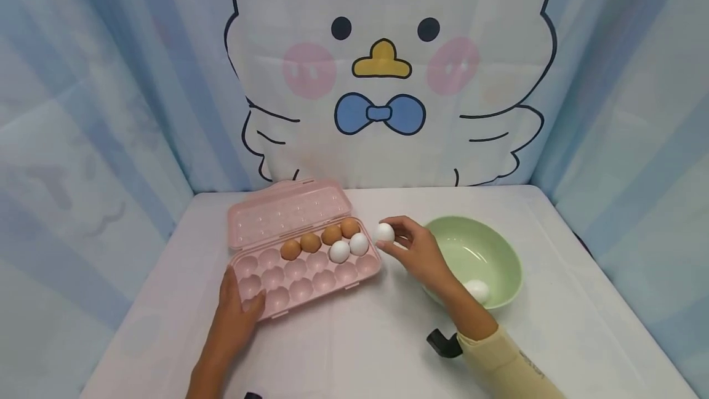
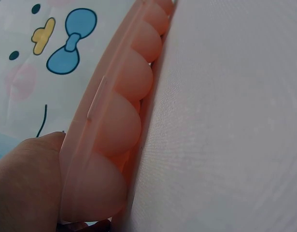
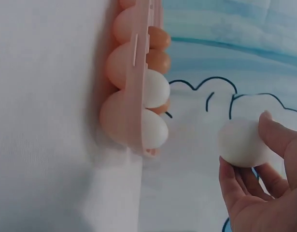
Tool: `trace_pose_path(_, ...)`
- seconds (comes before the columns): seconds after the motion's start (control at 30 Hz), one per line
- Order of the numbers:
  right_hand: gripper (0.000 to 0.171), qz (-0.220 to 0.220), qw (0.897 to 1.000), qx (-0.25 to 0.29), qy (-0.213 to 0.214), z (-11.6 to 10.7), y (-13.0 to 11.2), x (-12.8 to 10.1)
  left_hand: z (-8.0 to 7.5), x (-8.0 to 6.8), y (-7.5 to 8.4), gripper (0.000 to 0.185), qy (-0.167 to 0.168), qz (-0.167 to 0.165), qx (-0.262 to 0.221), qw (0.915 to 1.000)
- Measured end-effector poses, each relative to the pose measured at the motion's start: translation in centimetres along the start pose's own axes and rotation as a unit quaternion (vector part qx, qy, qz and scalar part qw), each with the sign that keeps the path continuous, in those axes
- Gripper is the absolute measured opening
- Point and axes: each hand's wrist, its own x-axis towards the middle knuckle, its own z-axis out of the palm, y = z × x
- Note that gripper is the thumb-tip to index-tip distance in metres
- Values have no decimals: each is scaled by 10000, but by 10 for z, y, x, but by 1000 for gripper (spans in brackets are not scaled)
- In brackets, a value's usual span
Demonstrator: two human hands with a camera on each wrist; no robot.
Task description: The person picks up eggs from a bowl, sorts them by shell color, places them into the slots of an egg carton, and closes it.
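My right hand (image 1: 420, 253) pinched a white egg (image 1: 384, 233) between the pink carton (image 1: 324, 281) (six eggs (image 1: 332, 235) inside) and green bowl (image 1: 476, 244); my left hand (image 1: 234, 316) gripped the carton's end.

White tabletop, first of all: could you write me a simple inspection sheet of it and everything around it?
Surface: flat white tabletop.
Job's things: open pink plastic egg carton holding four oval brown eggs and two oval white eggs; round pale-green bowl with one white egg visible, partly hidden by the forearm.
Clutter: angled black piece beside the pale-yellow fabric sleeve; purpose unclear.
Grips: bare-handed left grip holds the carton's left end; bare-handed right grip pinches another white egg between carton and bowl.
Cables: nothing certain; a short dark line at the table's right edge is unclear.
Surroundings: pale-blue striped curtains; white cartoon bird with blue bow tie.
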Motion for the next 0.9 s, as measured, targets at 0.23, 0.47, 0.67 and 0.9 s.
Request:
trace_pose_path(0.23,43,-81,9980,561,-273,45,7,20,1,0,-1,102,-22,-22,-11,10000)
trace_pose_path(0.47,44,-649,9939,155,-882,82,19,36,2,1,-2,102,-8,-11,-37,10000)
trace_pose_path(0.67,40,-726,9923,-573,-828,92,26,39,4,0,-3,100,-20,39,-31,10000)
trace_pose_path(0.9,37,-834,9906,-485,-972,103,30,46,1,0,-3,100,84,49,-4,10000)
